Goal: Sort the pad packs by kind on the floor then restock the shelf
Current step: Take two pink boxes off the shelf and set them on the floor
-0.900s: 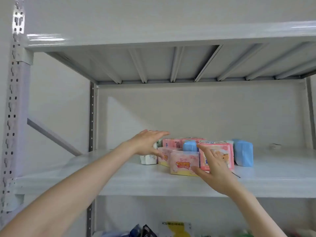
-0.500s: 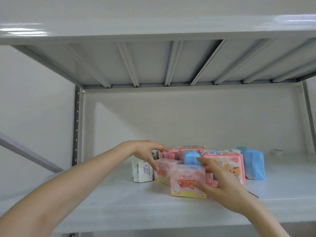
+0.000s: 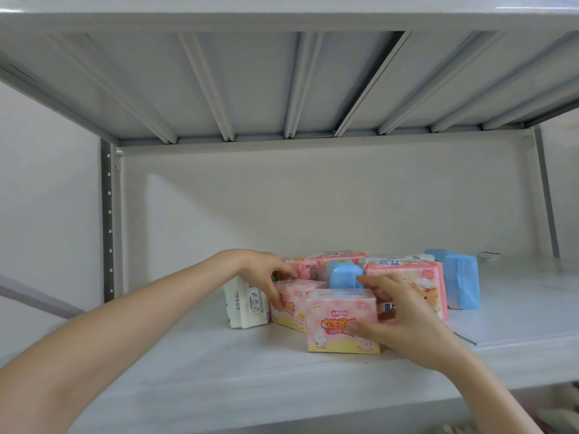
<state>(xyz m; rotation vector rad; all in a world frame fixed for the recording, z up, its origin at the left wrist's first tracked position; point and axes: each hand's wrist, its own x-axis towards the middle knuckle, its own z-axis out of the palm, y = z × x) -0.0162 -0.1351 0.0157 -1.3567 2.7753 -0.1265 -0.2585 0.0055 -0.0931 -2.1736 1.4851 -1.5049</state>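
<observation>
Little of the task looks done: the pad packs sit mixed in one cluster toward the back middle of the shelf (image 3: pixel 219 371), pink, blue and white together, and the floor where they are to be sorted is out of view. Judging by this, the job is at its opening step, taking packs down, with all the sorting and restocking left. The right grip (image 3: pixel 404 321) is wrapped round the front pink pack (image 3: pixel 332 311), thumb pressed on its printed face and fingers curled over its top and right end. That pack stands upright on a long edge at the front of the cluster, printed face toward the viewer, its long axis running left to right, roughly along the shelf's front edge. The left grip (image 3: pixel 266 274) reaches in from the left, its fingers curled down over the top left corner of a second pink pack (image 3: pixel 297 311), which stands just behind and left of the first, touching it, and is turned so a corner points forward and its long axis runs at a slant. A white pack (image 3: pixel 244 305) stands upright against its left side. Behind are a small blue pack (image 3: pixel 344 274), a larger pink pack (image 3: pixel 404 266), more pink ones, and a big blue pack (image 3: pixel 460 283) on the right.
</observation>
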